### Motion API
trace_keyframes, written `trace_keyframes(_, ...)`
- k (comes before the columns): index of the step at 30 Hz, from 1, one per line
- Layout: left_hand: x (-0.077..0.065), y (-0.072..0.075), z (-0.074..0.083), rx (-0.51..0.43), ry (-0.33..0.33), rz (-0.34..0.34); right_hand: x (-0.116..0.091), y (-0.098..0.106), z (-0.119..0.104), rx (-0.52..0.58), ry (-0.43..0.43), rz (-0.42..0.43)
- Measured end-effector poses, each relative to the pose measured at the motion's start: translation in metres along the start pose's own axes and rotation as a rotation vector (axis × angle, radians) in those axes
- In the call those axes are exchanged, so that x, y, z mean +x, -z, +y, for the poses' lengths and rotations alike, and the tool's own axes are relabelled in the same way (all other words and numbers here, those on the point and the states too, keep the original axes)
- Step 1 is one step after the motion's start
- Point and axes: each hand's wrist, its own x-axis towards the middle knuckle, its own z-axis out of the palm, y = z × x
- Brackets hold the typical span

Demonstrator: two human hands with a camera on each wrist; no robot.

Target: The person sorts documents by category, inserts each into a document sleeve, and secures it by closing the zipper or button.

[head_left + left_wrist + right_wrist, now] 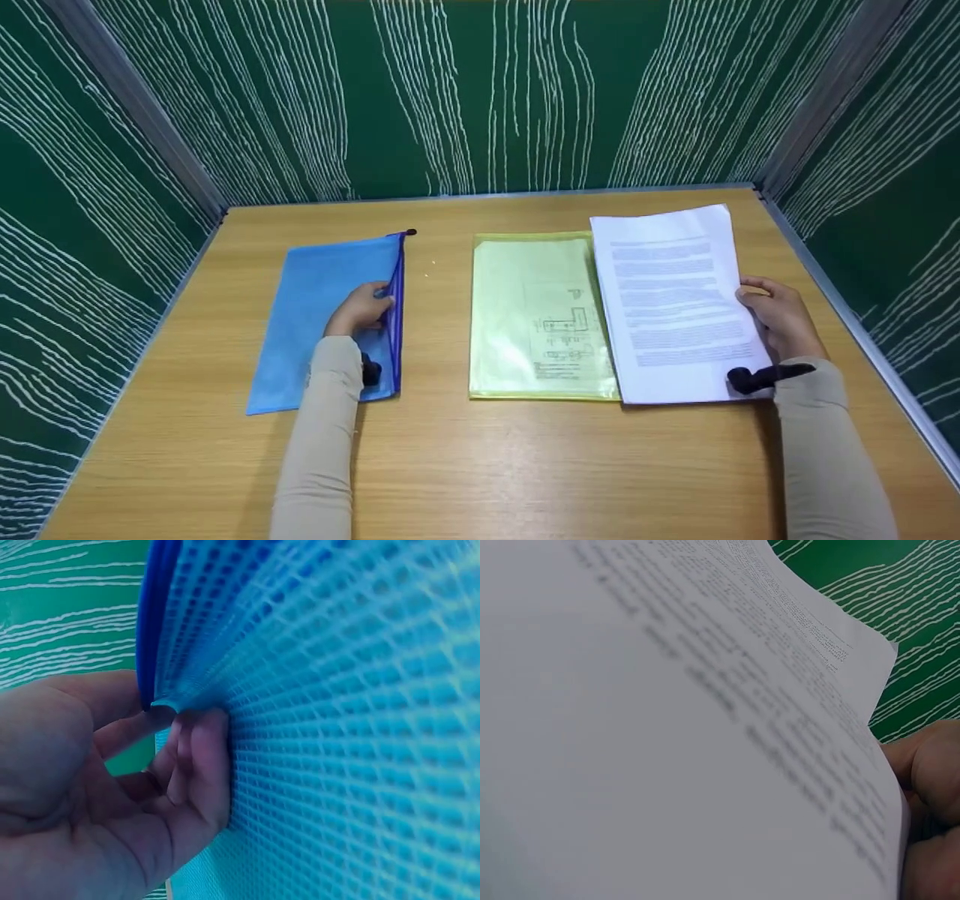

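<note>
A blue mesh zip pouch (322, 281) lies at the left of the table, its purple zip edge on the right side. My left hand (360, 309) pinches that edge, lifting the upper layer slightly. In the left wrist view, the hand (97, 787) has thumb and finger at the dark blue zip strip (152, 622), other fingers against the mesh. At the right, my right hand (784, 319) grips the right edge of printed white sheets (679, 292). They overlap the right side of a yellow zip pouch (510, 315). How many sheets there are I cannot tell.
The yellow pouch holds a sheet with a line drawing (566, 322). A black zip pull (411, 232) sticks out at the blue pouch's top corner. Green panels with white lines (510, 97) wall the wooden table (480, 472) at the back and sides.
</note>
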Motion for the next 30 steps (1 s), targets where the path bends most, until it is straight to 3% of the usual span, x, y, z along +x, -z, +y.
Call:
trace_keyframes(5,0.004,-0.005,-0.003,-0.073,-0.070,-0.004,-0.002,-0.007,-0.004,0.009,0.026,-0.013)
trace_keyframes(11,0.009,-0.013,-0.011,-0.231,-0.125,0.015,-0.005,-0.015,-0.008,0.012,0.026,-0.040)
trace_keyframes(19,0.015,-0.020,-0.020,-0.412,-0.129,0.045,-0.006,-0.026,-0.014,0.008,0.085,-0.071)
trace_keyframes(30,0.019,-0.034,-0.012,-0.515,-0.145,-0.003,-0.007,-0.046,-0.021,0.095,0.159,-0.153)
